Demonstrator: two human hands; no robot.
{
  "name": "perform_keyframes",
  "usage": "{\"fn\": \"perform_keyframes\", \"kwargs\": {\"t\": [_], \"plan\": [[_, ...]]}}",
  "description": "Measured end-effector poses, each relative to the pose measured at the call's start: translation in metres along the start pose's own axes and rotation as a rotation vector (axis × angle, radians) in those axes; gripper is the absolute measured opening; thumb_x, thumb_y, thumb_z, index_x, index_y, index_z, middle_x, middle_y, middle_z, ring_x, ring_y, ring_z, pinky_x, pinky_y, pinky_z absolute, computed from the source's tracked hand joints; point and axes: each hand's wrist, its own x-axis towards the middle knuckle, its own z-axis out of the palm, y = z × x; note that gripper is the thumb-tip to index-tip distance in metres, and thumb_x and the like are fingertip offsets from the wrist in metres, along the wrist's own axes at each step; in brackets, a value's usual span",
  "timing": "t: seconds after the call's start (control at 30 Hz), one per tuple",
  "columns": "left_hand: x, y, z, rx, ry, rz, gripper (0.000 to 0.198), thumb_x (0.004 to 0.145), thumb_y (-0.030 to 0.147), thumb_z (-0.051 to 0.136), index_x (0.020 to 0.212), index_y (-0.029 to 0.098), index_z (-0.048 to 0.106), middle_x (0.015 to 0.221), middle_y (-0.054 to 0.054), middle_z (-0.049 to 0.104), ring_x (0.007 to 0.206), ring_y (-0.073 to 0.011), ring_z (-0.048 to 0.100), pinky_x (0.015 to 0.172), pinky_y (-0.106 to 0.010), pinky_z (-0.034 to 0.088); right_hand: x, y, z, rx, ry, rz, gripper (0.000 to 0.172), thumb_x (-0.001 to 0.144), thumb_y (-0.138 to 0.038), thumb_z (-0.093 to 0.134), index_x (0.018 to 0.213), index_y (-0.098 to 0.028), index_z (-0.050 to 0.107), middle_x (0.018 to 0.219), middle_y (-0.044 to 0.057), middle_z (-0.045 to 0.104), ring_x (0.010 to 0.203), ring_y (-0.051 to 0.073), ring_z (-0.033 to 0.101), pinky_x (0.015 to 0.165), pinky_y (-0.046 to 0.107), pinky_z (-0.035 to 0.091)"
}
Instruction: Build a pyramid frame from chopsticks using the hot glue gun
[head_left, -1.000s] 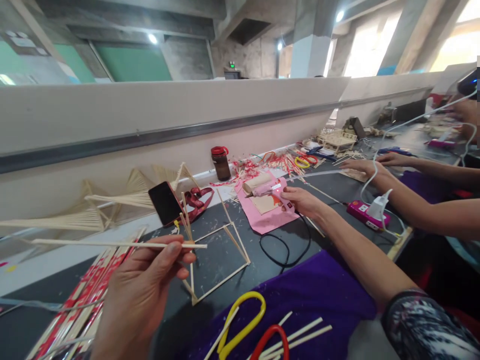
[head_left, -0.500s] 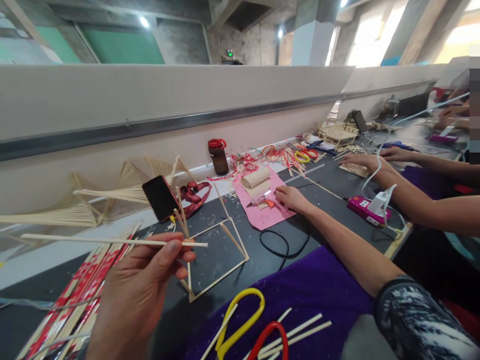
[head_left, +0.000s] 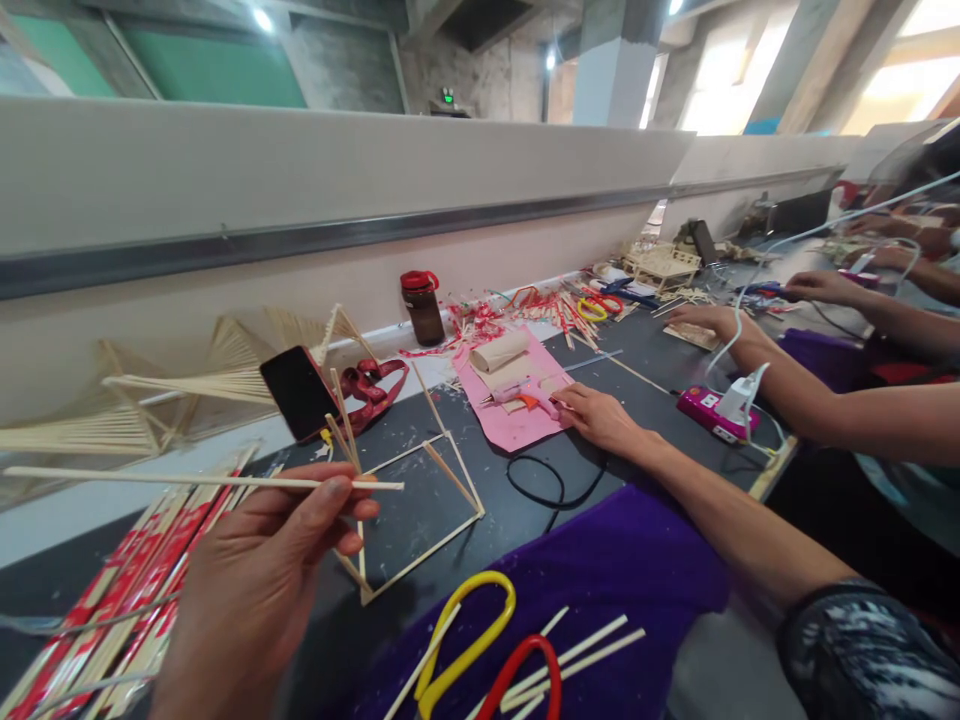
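Note:
My left hand (head_left: 255,585) pinches a thin wooden stick (head_left: 187,480) between thumb and fingers and holds it level, above a square frame of glued sticks (head_left: 424,505) on the dark table (head_left: 525,515). My right hand (head_left: 600,415) rests on the table with its fingers loosely spread, fingertips at the back of a pink glue gun (head_left: 521,395). The gun lies on a pink mat (head_left: 510,428) beside a roll of paper (head_left: 499,352). Its black cord (head_left: 551,490) loops across the table.
Red-wrapped stick packets (head_left: 97,610) lie at the left. A phone (head_left: 296,392), stick fans (head_left: 187,385) and a dark jar (head_left: 422,307) stand by the wall. Yellow scissors (head_left: 465,640) and red scissors (head_left: 525,670) lie on purple cloth (head_left: 607,565). Another person's hands (head_left: 712,322) work at the right by a pink power strip (head_left: 709,415).
My right hand has lowered the glue gun onto the pink mat and loosened its grip. My left hand keeps the stick in the same pose.

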Motion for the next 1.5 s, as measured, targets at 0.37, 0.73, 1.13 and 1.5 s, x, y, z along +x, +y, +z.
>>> {"fn": "perform_keyframes", "kwargs": {"t": [0.37,0.73,1.13,1.5], "plan": [[-0.002,-0.007,-0.001,0.008,-0.052,0.063,0.025,0.06,0.024,0.078,0.079,0.013,0.067,0.068,-0.001,0.069,0.056,-0.0132,0.065,0.042,-0.017,0.05,-0.002,0.007,0.009,-0.125,0.002,-0.086,0.033,0.093,-0.027,0.039,0.116,-0.017,0.06,0.121,0.01,0.059,0.103,0.017,0.059,0.084,0.026,0.047],[-0.008,-0.025,0.013,0.369,-0.224,-0.004,0.017,0.069,0.025,0.07,0.08,0.015,0.06,0.063,-0.001,0.069,0.058,-0.0138,0.066,0.047,-0.018,0.049,-0.006,-0.038,-0.019,-0.182,0.072,-0.132,0.038,0.09,-0.032,0.046,0.123,-0.015,0.055,0.124,0.011,0.058,0.106,0.023,0.057,0.085,0.034,0.046],[0.007,-0.073,0.015,0.488,-0.334,-0.208,0.032,0.067,0.041,0.071,0.082,0.017,0.058,0.068,-0.003,0.07,0.066,-0.0184,0.068,0.056,-0.024,0.052,0.008,-0.106,0.004,0.289,-0.148,-0.341,0.02,0.087,-0.024,0.052,0.099,-0.014,0.066,0.09,0.005,0.067,0.079,0.014,0.06,0.068,0.024,0.041],[0.002,-0.083,0.025,0.536,-0.317,-0.177,0.033,0.069,0.043,0.068,0.084,0.015,0.06,0.07,-0.005,0.071,0.068,-0.0197,0.069,0.061,-0.028,0.054,-0.007,-0.109,0.026,0.152,-0.179,-0.41,0.029,0.093,-0.025,0.04,0.11,-0.017,0.061,0.099,0.008,0.061,0.083,0.016,0.057,0.066,0.025,0.04]]}}
